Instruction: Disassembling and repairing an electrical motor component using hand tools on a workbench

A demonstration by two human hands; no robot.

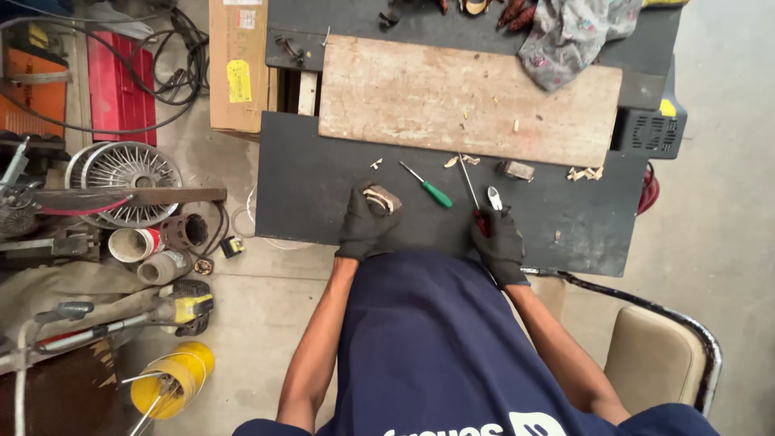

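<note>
So the small brown wooden block with pale stripes (381,199) sits near the front edge of the dark worktable (323,182), and the black-gloved left hand (365,224) is curled around it from below, fingers closed on it. The black-gloved right hand (498,242) is clamped around a red-handled long-shafted screwdriver (472,194), shaft pointing away from the person. A small silver metal piece (494,198) lies just beside that hand. Between the hands there's a green-handled screwdriver (428,187) lying loose. Further back, a worn pale wooden board (464,101) with chips on it, plus a crumpled grey patterned rag (573,32).
</note>
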